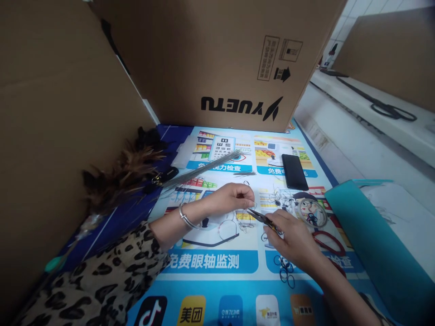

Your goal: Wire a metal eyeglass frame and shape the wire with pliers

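"Which step is in hand?"

"Close plier work, I'd judge. The right hand (288,231) has its fingers wrapped round the pliers (261,217), whose tips sit just beside the left hand (234,197)."

"And the left fingers?"

"Closed in a pinch; anything between them is too small to make out."

"Where's the rest?"

"A bundle of thin wires (204,169) lies on the table (204,287) beyond the left hand; black rings (287,271) lie near the right forearm."

"What does the next move call for?"

"A steady pinch and carefully aligned plier tips, I'd think."
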Available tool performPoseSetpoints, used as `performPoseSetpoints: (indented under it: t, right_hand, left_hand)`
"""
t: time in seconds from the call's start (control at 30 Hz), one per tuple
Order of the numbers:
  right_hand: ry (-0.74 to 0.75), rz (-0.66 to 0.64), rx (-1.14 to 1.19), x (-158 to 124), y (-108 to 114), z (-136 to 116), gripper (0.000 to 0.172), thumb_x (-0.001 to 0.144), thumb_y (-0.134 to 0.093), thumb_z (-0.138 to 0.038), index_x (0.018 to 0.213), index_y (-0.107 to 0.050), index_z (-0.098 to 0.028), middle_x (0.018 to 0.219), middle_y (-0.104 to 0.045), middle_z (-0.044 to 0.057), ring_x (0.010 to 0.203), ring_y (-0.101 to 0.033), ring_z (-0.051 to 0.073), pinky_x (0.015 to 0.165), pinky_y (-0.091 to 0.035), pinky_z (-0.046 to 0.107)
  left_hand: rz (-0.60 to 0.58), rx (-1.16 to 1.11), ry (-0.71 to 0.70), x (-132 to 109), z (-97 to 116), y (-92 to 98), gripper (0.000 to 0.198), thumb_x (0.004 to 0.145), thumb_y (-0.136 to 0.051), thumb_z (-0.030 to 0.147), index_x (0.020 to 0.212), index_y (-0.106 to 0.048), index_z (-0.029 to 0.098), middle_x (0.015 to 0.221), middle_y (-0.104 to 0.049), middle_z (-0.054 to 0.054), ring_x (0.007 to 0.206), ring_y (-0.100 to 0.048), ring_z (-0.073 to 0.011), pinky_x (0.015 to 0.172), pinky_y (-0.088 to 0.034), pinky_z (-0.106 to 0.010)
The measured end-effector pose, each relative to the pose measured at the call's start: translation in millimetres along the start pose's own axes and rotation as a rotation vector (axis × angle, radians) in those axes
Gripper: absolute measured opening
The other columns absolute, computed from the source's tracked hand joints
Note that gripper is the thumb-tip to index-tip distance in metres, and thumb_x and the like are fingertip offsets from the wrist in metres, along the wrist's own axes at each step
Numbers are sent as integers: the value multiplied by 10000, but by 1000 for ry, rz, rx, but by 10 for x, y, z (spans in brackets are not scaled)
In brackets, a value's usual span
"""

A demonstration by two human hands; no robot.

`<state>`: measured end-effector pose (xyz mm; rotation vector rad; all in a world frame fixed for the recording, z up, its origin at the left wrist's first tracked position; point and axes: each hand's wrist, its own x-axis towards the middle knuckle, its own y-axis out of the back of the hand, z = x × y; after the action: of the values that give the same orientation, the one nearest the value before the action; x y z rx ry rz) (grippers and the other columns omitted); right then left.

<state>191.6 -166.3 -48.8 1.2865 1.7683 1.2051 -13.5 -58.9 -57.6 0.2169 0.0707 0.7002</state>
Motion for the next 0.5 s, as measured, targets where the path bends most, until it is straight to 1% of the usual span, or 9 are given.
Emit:
performPoseSetpoints:
  t: [0.13,0.33,0.5]
  right_hand:
    - [0,6,-34,-5,3,-14,286,855,-441,-297,1064,-578,-158,945,-589,96,857,-560,213,729,-450,307]
    - [-7,2,-80,-2,-10,-10,299,856,-435,-299,1078,-581,-162,948,-594,96,834,-563,207,691,-450,291]
    - [-6,6,-100,-5,-5,-11,292,849,-444,-300,1069,-588,-171,933,-595,92,831,-564,206,691,-447,288]
  left_hand:
    - [10,45,-25,-1,17,-4,98,769,-588,234,763,-593,137,735,-547,1,703,-483,-111,663,-388,-233]
    - [-21,36,2,-5,22,-3,107,776,-579,247,772,-594,141,717,-553,9,687,-486,-109,659,-389,-229]
    - [-36,10,-19,1,-21,-8,96,783,-576,237,783,-595,143,731,-552,6,697,-490,-109,668,-392,-234]
